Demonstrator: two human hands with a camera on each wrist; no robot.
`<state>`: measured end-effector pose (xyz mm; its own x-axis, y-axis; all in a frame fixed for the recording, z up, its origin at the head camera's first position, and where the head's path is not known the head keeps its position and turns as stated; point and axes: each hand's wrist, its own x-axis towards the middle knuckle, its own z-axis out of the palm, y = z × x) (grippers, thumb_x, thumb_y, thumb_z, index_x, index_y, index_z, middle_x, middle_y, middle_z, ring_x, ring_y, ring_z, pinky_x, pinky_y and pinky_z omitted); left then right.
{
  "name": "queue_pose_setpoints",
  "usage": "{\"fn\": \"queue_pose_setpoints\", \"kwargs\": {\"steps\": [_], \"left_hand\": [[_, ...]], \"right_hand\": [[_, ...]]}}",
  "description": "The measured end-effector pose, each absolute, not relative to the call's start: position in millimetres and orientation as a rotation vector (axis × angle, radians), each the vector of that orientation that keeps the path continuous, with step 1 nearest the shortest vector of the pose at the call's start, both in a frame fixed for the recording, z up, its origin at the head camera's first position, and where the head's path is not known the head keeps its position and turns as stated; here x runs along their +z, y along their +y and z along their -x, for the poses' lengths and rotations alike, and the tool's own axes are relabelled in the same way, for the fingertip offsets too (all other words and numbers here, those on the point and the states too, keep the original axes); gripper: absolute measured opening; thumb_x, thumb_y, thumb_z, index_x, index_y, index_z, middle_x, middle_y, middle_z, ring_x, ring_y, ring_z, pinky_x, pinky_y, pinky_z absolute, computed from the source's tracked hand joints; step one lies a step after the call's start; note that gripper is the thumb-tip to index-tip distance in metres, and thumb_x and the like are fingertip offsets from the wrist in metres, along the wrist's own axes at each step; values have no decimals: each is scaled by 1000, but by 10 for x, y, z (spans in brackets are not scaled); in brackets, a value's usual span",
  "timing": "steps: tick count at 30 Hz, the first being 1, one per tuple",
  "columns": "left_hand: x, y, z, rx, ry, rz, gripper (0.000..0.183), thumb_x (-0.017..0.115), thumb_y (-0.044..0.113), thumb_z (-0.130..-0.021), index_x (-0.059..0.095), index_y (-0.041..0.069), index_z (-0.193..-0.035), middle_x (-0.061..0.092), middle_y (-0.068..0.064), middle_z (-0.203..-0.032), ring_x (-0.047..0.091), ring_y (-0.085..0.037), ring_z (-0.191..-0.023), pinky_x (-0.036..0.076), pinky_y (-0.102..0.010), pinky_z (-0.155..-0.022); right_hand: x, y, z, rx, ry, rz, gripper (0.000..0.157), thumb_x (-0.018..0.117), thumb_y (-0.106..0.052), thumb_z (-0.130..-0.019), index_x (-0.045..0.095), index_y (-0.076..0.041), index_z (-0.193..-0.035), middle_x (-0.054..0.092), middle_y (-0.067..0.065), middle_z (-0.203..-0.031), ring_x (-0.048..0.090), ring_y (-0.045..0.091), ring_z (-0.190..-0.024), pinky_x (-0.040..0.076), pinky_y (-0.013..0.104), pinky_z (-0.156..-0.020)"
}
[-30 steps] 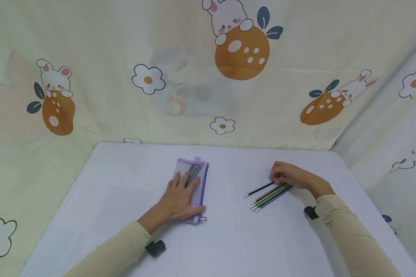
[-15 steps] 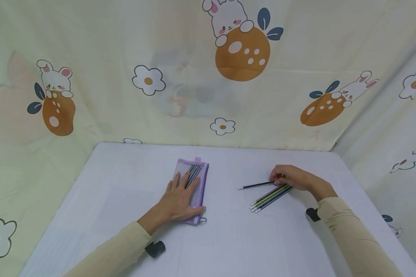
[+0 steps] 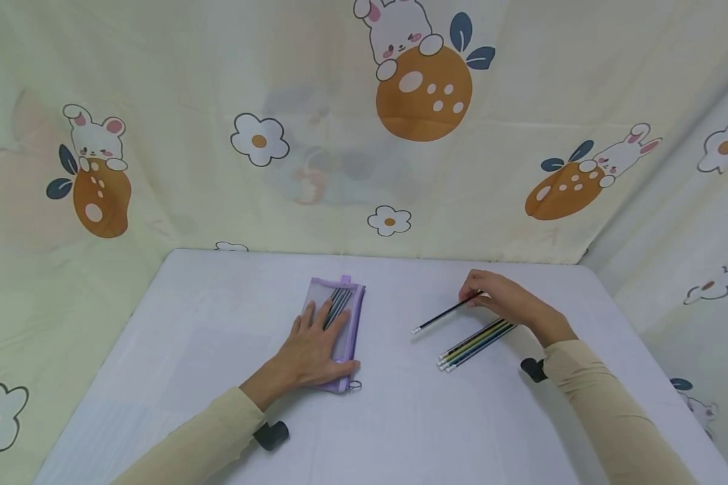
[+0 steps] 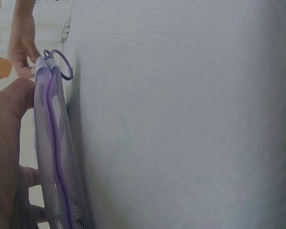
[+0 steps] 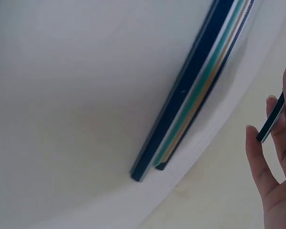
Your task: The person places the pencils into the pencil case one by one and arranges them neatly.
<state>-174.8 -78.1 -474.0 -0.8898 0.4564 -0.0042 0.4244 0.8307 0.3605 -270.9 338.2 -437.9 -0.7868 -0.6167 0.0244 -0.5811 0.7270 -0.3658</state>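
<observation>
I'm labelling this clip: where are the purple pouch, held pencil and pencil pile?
Purple pouch [image 3: 344,344]: head view, on its mesh panel.
Held pencil [image 3: 441,315]: head view, middle of its shaft.
Pencil pile [image 3: 477,344]: head view, middle of bunched shafts.

A lavender mesh pouch [image 3: 342,347] lies flat near the middle of the frame on the white counter [image 3: 218,289], partly covered by the left hand [image 3: 309,350]. It has a purple strip along its right side, a small top tab and a ring [image 3: 355,385] at its lower right corner. Dark slim pencils [image 3: 338,306] show through its upper part. Right of centre, a slanted bundle [image 3: 478,345] of dark, yellowish and blue pencils lies with white ends toward the lower left. A single dark pencil [image 3: 443,314], white end lower left, slants up into the right hand [image 3: 491,293], apart from the bundle.
</observation>
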Motion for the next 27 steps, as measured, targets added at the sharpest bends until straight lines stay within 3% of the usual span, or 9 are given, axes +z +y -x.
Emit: {"fn": "queue_pose_setpoints", "kwargs": {"steps": [27], "left_hand": [[-4781,-779,1764,522,2927,-696,96,59,73,-83,34,21,-160,20,-23,-166,12,-56,-150,23,-71,-114]], "right_hand": [[-4321,2313,2873,-379,2797,1130,17,79,-14,-88,70,-27,-94,59,-13,-94,59,7,-90,51,35,-82]]}}
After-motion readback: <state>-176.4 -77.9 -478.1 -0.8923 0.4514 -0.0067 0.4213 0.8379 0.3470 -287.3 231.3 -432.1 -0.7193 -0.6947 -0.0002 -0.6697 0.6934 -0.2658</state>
